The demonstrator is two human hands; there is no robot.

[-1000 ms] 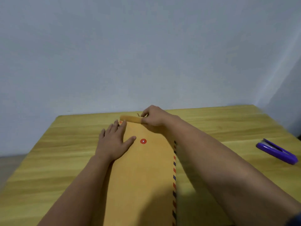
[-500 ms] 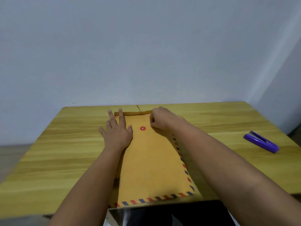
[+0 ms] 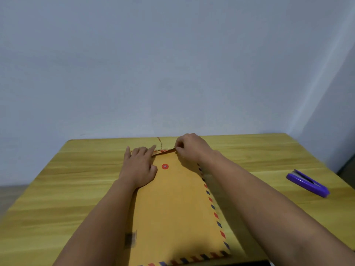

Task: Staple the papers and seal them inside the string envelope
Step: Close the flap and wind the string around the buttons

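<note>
A brown string envelope (image 3: 178, 208) with a red-and-blue striped border lies lengthwise on the wooden table, its flap end far from me. A red button (image 3: 165, 166) sits on its upper face. My left hand (image 3: 139, 166) lies flat on the envelope's far left corner, fingers spread. My right hand (image 3: 190, 148) pinches the flap (image 3: 163, 151) at its right end, and the flap is lifted slightly. A thin string (image 3: 160, 142) curls up behind the flap. The papers are not visible.
A purple stapler (image 3: 307, 182) lies on the table (image 3: 76, 179) at the right, well apart from the envelope. A pale wall stands behind the table's far edge. The near edge of the table runs just under the envelope's bottom.
The view has shifted, with the whole envelope now in sight. My right hand has drawn the flap up from the far edge, and my left hand has slid slightly toward the corner.
</note>
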